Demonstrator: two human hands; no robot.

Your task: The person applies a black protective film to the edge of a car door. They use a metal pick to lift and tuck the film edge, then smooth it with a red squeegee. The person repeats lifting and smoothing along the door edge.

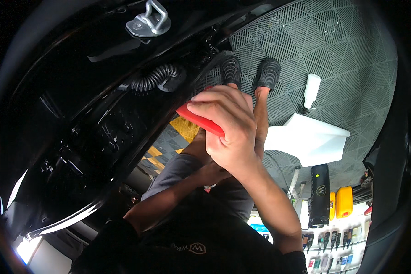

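My right hand (233, 123) is closed round a flat red squeegee (200, 121), its edge pointing at the glossy black car body (118, 118). The squeegee's tip is close to the body's edge; I cannot tell whether they touch. Lower down, partly behind my right wrist, my left hand (213, 174) is in shadow near my lap. Its fingers are hidden. On the car's door opening there is a silver metal striker loop (151, 20) and a ribbed black cable boot (155, 77).
A white sheet (313, 139) lies on the grey tiled floor (333, 50), near a white spray bottle (311, 90) on its side. Toward the lower right are a black cylinder-shaped bag (320, 194), a yellow case (344, 202) and shelves holding several small bottles (333, 238). A dark panel (397, 173) borders the right.
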